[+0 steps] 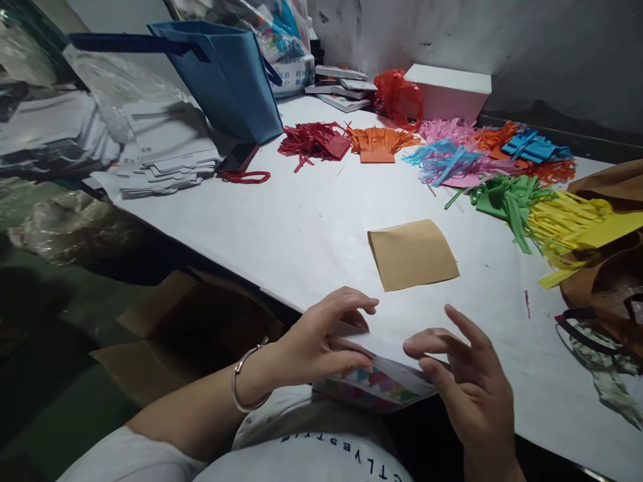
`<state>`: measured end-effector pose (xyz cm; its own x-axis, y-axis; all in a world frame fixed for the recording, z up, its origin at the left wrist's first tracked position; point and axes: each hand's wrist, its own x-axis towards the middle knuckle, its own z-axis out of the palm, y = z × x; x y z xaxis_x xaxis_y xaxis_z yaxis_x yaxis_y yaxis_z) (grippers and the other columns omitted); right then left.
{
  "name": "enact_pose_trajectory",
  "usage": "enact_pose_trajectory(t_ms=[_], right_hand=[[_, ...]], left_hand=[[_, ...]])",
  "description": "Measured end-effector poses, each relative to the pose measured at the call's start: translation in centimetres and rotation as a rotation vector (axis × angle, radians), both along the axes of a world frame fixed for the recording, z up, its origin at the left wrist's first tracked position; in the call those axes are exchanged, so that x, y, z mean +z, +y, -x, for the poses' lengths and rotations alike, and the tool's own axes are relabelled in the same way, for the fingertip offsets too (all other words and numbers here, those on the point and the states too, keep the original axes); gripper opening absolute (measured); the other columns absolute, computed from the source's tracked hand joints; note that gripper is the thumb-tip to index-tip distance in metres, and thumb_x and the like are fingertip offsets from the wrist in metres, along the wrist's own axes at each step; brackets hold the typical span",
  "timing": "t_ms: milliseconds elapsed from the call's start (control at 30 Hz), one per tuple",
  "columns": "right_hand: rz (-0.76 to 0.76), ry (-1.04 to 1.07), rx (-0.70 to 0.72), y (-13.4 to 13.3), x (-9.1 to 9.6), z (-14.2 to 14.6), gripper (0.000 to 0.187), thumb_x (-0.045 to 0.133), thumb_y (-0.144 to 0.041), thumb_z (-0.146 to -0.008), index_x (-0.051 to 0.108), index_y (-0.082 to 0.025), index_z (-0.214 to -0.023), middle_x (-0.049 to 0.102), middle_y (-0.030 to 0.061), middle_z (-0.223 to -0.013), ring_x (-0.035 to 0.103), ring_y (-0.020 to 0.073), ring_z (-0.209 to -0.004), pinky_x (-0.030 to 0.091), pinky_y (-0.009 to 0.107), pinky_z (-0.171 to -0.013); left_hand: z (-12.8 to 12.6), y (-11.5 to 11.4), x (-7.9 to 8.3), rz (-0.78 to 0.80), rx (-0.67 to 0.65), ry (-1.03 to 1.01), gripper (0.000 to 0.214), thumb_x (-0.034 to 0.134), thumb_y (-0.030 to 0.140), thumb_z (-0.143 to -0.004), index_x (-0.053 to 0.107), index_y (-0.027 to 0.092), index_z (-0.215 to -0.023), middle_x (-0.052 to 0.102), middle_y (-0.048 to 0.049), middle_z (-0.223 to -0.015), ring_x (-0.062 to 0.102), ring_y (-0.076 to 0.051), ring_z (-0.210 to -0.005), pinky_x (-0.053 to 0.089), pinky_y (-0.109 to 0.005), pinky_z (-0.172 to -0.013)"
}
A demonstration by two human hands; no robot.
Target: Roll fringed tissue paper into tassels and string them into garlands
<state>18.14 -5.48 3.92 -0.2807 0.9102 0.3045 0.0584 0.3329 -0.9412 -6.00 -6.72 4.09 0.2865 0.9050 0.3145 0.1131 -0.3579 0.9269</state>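
A thin white box [379, 387] with a colourful printed face is held at the table's front edge, close to my body. My left hand [321, 338] grips its left end, thumb on the near side and fingers behind the upper edge. At the right end, my right hand [467, 381] has its thumb and a finger closed about the top edge, while another finger points up. Whether the box has anything inside is hidden. Just beyond my hands lies a folded brown paper piece [414, 256], flat on the white table [321, 221].
Fringed paper bundles, including red [315, 142], orange [382, 142], green [512, 197] and yellow [573, 221], lie along the back and right. Stacks of white flat card [168, 144], a phone [238, 159] and a blue bag [226, 84] stand left. An open carton [185, 335] is below the edge.
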Motion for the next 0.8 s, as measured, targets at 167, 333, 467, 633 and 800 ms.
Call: enact_pose_trajectory(t_ms=[167, 333, 467, 633, 800], right_hand=[[-0.144, -0.376, 0.169, 1.2, 2.8, -0.9, 0.057, 0.064, -0.015, -0.092, 0.046, -0.031, -0.144, 0.071, 0.0016, -0.101, 0.072, 0.0149, -0.089, 0.064, 0.024, -0.073], [-0.410, -0.573, 0.311, 1.8, 4.7, 0.9, 0.053, 0.052, -0.019, -0.099, 0.038, -0.026, -0.149, 0.073, 0.0039, -0.100, 0.071, 0.0175, -0.086, 0.062, 0.028, -0.070], [-0.512, -0.629, 0.338, 1.6, 4.8, 2.4, 0.047, 0.046, -0.020, -0.102, 0.037, -0.020, -0.148, 0.072, 0.0028, -0.088, 0.069, 0.0166, -0.072, 0.057, 0.027, -0.061], [-0.565, -0.667, 0.321, 1.5, 4.6, 2.3, 0.050, 0.043, -0.019, -0.103, 0.031, -0.015, -0.151, 0.074, 0.0053, -0.097, 0.071, 0.0162, -0.076, 0.057, 0.026, -0.063], [-0.579, -0.743, 0.303, 1.4, 4.8, 1.8, 0.045, 0.037, -0.024, -0.106, 0.032, -0.016, -0.150, 0.076, 0.0018, -0.089, 0.071, 0.0157, -0.064, 0.054, 0.027, -0.052]], left_hand=[[-1.0, -1.4, -1.8, -0.014, 0.034, -0.114, 0.078, 0.080, 0.022, -0.081, 0.038, 0.032, -0.146, 0.058, -0.0073, -0.114, 0.062, -0.020, -0.101, 0.060, -0.032, -0.086], [-2.1, -1.7, -1.6, -0.059, -0.033, -0.140, 0.089, 0.082, 0.022, -0.079, 0.029, 0.033, -0.149, 0.059, -0.0086, -0.116, 0.063, -0.022, -0.104, 0.059, -0.034, -0.087], [-2.7, -1.5, -1.3, -0.027, -0.127, -0.221, 0.091, 0.081, 0.015, -0.078, 0.026, 0.035, -0.148, 0.060, -0.0073, -0.115, 0.067, -0.021, -0.099, 0.062, -0.029, -0.079], [-2.6, -1.5, -1.5, 0.084, -0.155, -0.277, 0.086, 0.078, 0.017, -0.083, 0.027, 0.041, -0.147, 0.056, -0.0067, -0.125, 0.070, -0.016, -0.092, 0.060, -0.020, -0.065], [-2.5, -1.1, -2.3, -0.002, -0.124, -0.269, 0.083, 0.080, 0.027, -0.083, 0.031, 0.041, -0.148, 0.057, -0.0053, -0.120, 0.067, -0.015, -0.092, 0.058, -0.019, -0.069]])
